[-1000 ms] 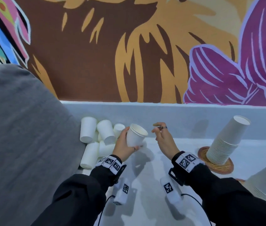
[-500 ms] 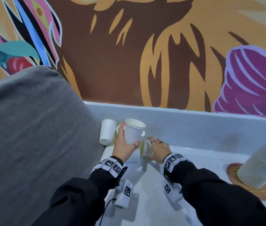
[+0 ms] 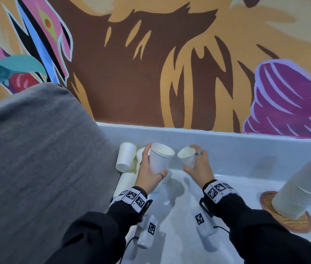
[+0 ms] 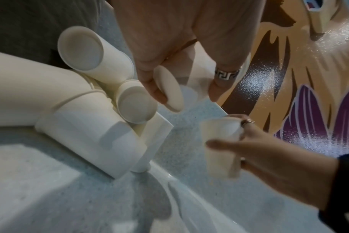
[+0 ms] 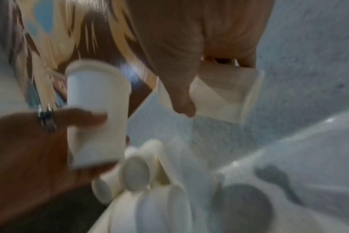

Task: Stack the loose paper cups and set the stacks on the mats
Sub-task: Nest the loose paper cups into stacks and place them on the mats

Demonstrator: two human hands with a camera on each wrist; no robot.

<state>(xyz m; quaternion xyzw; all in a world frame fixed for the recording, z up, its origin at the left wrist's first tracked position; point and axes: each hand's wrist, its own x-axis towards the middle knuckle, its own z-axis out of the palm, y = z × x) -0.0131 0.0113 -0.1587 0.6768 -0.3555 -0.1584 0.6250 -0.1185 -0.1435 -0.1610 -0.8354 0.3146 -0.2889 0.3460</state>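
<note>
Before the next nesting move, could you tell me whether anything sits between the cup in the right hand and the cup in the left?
Nothing visible does: the right-hand cup and left-hand cup are held side by side, only open air between their rims.

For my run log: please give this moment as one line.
left hand: holds cup | right hand: holds second cup | cups apart, not nested

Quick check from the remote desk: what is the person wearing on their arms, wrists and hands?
Both arms are in black sleeves. Each wrist has a white band printed with black square markers, and a white camera unit with one more marker and a thin black cable. The left hand wears a patterned ring; the right hand wears a dark ring.
</note>
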